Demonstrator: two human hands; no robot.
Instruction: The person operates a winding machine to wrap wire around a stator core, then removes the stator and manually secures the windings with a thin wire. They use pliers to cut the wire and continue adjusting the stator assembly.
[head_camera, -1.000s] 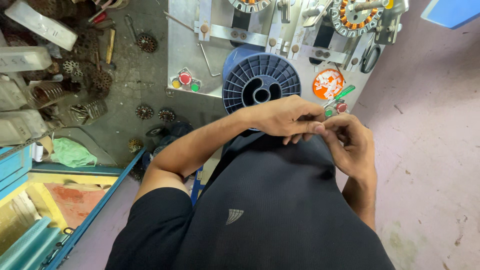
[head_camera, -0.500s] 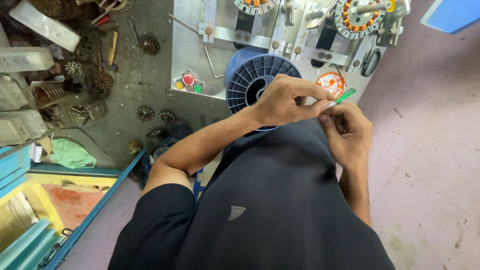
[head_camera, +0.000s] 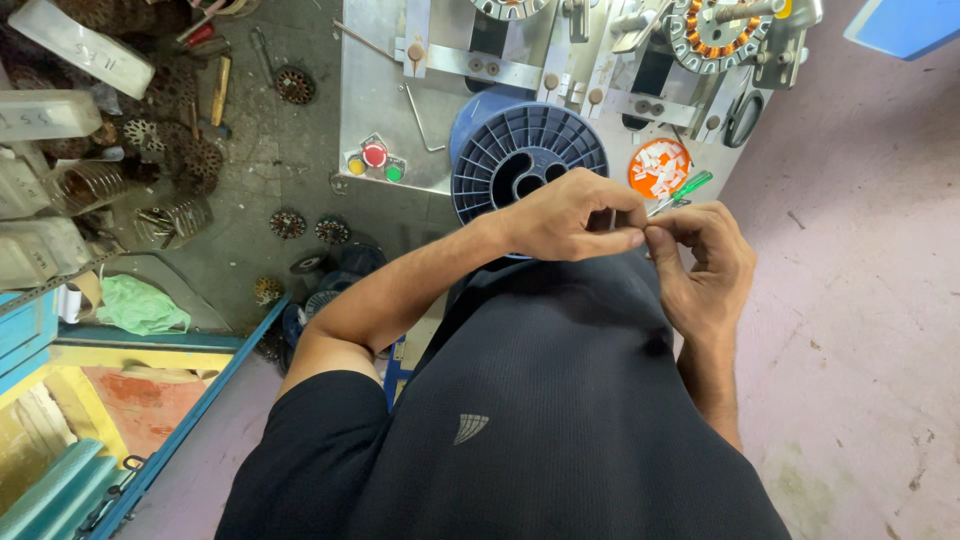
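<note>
Steel bench (head_camera: 390, 80) at 12 o'clock. Blue spool (head_camera: 505, 160) just below it, centre. Left hand (head_camera: 565, 215) and right hand (head_camera: 705, 265) meet in front of the spool, fingertips pinched together; what they grip is too small to tell. Orange dish (head_camera: 658, 168) at 1 o'clock.

Blue plastic spool (head_camera: 525, 160): round ribbed flange faces the camera, dark centre holes, standing at the near edge of the metal bench. Lower rim is hidden behind the left hand (head_camera: 565, 215). Whatever the fingertips of both hands pinch just beside it is too small to tell.
</note>
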